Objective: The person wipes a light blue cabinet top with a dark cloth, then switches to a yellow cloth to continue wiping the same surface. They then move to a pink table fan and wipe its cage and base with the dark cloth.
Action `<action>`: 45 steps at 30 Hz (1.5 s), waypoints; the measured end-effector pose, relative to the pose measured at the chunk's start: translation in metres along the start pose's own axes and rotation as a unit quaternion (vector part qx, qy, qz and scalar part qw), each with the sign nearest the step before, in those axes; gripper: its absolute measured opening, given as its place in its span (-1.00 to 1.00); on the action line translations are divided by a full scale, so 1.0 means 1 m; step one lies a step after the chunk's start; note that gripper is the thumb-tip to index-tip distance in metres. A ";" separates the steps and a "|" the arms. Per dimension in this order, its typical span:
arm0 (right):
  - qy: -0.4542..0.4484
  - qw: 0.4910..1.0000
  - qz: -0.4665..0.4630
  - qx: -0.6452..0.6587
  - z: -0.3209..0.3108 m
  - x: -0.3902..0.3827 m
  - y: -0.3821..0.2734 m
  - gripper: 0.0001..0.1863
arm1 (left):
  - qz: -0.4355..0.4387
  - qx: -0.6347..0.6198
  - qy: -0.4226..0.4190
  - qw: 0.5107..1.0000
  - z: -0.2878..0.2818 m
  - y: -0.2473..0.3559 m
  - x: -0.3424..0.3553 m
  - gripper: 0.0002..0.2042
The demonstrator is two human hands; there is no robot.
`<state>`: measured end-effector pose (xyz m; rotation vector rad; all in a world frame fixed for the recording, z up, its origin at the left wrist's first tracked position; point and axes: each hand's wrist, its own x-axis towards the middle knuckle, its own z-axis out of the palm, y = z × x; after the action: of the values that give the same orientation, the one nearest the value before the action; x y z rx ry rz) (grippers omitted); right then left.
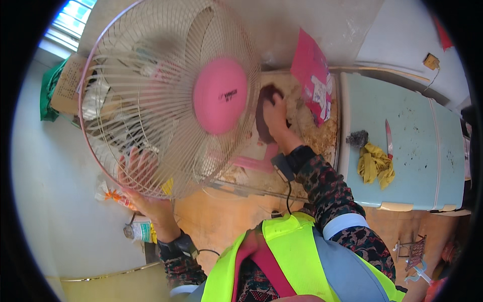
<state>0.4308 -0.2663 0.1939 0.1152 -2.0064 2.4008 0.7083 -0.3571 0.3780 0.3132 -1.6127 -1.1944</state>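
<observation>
A large electric fan (220, 95) with a pale wire cage and a pink hub fills the left and middle of the view. My left hand (138, 173) is at the cage's lower left rim, fingers seen through the wires, holding the fan there. Beyond the fan's right edge, my right hand (275, 116) grips a dark maroon cloth (264, 108) and presses it onto a stained, dirty top (322, 143). Part of a pink plastic frame (256, 162) shows below the cloth; whether it joins the fan is hidden.
A pink sheet-like package (314, 75) stands behind the dirty top. To the right, a pale blue-green cabinet (402, 100) bears a yellow cloth (375, 163), a dark scouring pad (357, 138) and a red-handled knife (389, 138). A cardboard box (69, 83) is at far left.
</observation>
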 end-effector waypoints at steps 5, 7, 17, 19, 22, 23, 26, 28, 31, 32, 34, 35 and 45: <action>-0.009 0.996 -0.091 -0.020 0.002 0.019 -0.025 -0.77 | -0.014 0.021 0.029 0.999 0.006 0.002 0.002 -0.12; 0.028 0.973 -0.229 0.000 0.003 0.028 -0.066 -0.76 | -0.015 0.011 0.024 1.000 0.007 0.003 0.003 -0.11; -0.091 0.946 -0.308 0.053 0.069 0.144 -0.222 -0.63 | 0.011 0.011 -0.001 1.000 0.001 0.002 0.006 -0.12; -0.124 0.953 -0.275 0.010 0.081 0.180 -0.212 -0.55 | 0.016 -0.008 -0.007 1.000 0.001 0.001 0.008 -0.13; -0.182 0.935 -0.278 -0.127 0.073 0.214 -0.183 -0.52 | 0.037 0.019 -0.021 0.999 0.001 0.001 0.010 -0.13; -0.209 0.938 -0.230 -0.150 0.068 0.220 -0.175 -0.55 | 0.043 0.018 -0.023 0.999 0.001 0.001 0.010 -0.15; -0.270 0.950 -0.020 -0.154 0.056 0.226 -0.163 -0.67 | 0.045 0.002 -0.029 0.999 0.000 0.001 0.009 -0.16; -0.309 0.949 0.006 -0.054 0.057 0.227 -0.175 -0.69 | 0.049 0.004 -0.044 0.998 -0.003 0.000 0.009 -0.18; -0.364 0.929 -0.060 -0.037 0.068 0.218 -0.219 -0.70 | 0.048 -0.042 -0.053 0.997 -0.006 0.000 0.010 -0.22; -0.382 0.917 -0.106 -0.047 0.072 0.212 -0.239 -0.70 | 0.057 -0.012 -0.042 0.997 -0.007 -0.001 0.011 -0.25; -0.379 0.902 -0.203 -0.018 0.077 0.191 -0.277 -0.71 | 0.080 0.005 -0.046 0.996 -0.008 -0.001 0.012 -0.30; -0.382 0.893 -0.236 -0.019 0.079 0.179 -0.299 -0.71 | 0.063 -0.024 -0.050 0.996 -0.007 -0.002 0.012 -0.35; -0.503 0.701 -0.411 -0.295 0.126 0.055 -0.428 -0.81 | 0.057 -0.055 -0.028 0.996 -0.004 0.002 0.011 -0.33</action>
<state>0.4057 -0.3159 0.6404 2.1065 -2.0713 1.0247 0.7074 -0.3659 0.3862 0.1153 -1.5839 -1.2082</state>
